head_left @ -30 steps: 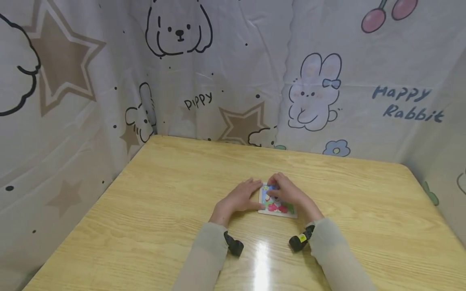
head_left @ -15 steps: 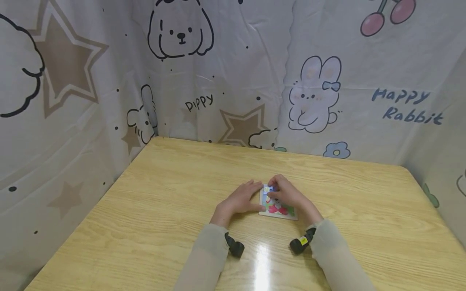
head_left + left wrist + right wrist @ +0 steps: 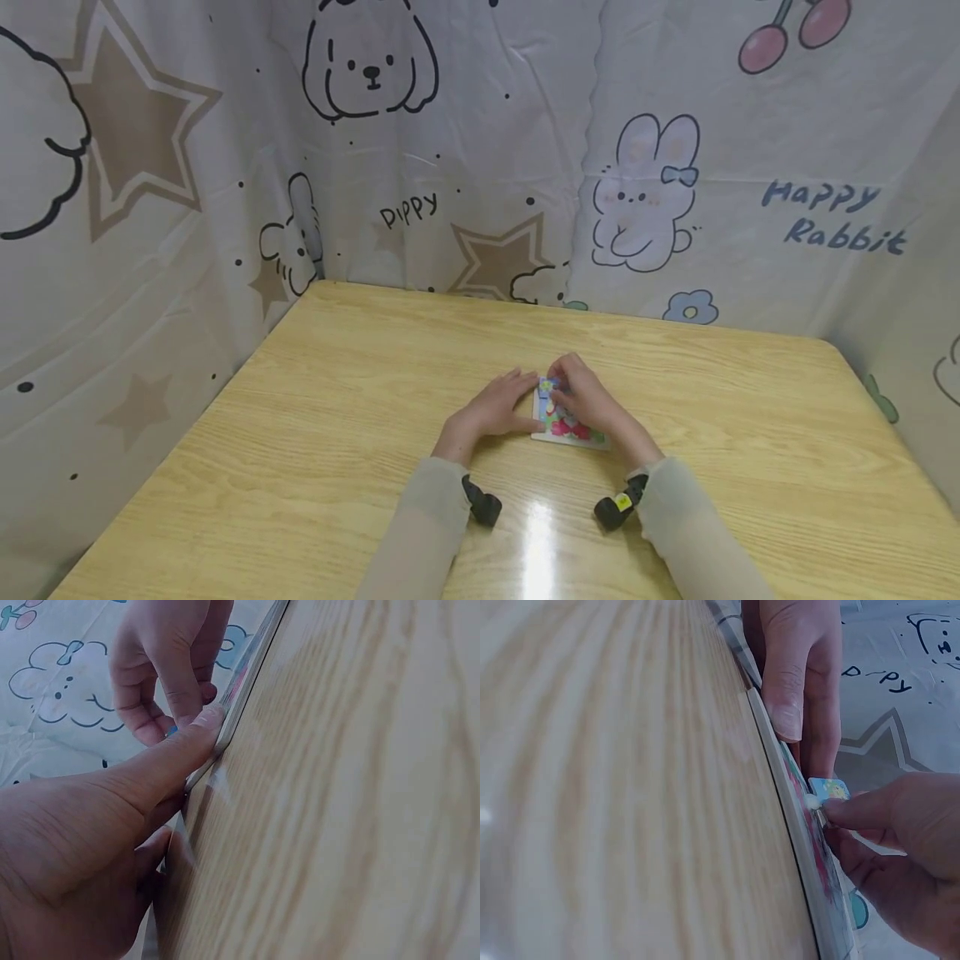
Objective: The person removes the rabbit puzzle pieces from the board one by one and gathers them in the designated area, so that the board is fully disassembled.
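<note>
A small picture puzzle in a pale tray (image 3: 572,442) lies on the table, printed in blue, green and red. My left hand (image 3: 497,407) rests along its left side, thumb (image 3: 199,731) on the near corner and fingers by the far one. Over the puzzle, my right hand (image 3: 590,398) pinches a small puzzle piece (image 3: 827,787) between thumb and fingers. That piece is light blue with a yellow figure, and in the right wrist view it stands tilted up from the tray. The right hand hides much of the picture's right half.
The wooden table (image 3: 360,375) stretches around both hands. Behind it and at the left hangs a cloth curtain (image 3: 465,150) with cartoon prints. A black wrist camera (image 3: 483,507) sits at the left cuff, another black camera (image 3: 615,510) at the right.
My right hand has shifted slightly left and tilts over the puzzle's upper left. The blue corner piece there looks raised, with a dark gap below it. My left hand stays put.
</note>
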Motion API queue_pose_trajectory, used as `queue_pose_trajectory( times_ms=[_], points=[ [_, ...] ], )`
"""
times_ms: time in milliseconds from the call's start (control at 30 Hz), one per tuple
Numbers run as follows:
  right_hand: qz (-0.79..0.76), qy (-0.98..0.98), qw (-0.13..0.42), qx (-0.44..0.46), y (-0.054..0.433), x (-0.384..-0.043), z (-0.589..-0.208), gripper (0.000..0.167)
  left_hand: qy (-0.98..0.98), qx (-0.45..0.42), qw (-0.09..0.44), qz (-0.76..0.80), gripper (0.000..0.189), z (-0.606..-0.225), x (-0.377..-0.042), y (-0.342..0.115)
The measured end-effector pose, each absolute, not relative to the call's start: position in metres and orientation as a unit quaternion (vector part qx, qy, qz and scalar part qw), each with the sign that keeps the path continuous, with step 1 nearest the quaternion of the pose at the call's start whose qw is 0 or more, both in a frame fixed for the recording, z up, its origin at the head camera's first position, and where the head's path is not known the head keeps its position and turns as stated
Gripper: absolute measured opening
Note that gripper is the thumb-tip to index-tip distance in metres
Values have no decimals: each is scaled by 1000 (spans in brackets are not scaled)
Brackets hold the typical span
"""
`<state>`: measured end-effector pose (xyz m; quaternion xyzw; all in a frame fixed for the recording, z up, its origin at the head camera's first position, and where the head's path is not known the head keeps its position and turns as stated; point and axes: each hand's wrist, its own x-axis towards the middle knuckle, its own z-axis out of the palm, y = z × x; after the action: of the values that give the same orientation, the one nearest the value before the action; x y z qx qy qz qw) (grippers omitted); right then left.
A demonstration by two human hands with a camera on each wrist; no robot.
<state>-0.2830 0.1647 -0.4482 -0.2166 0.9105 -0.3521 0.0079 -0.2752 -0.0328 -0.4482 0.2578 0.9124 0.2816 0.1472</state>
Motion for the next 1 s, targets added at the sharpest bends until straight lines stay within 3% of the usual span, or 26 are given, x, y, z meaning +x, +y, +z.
queue_pose_trajectory(
  times_ms=[467,1000],
  points=[
    [-420,898,29,-125,186,-280,-449,14,917,249,150,273,79,-449,-274,-31],
    [-397,913,15,-91,228,-268,-450,15,918,240,157,275,80,-451,-276,-30]
  ],
)
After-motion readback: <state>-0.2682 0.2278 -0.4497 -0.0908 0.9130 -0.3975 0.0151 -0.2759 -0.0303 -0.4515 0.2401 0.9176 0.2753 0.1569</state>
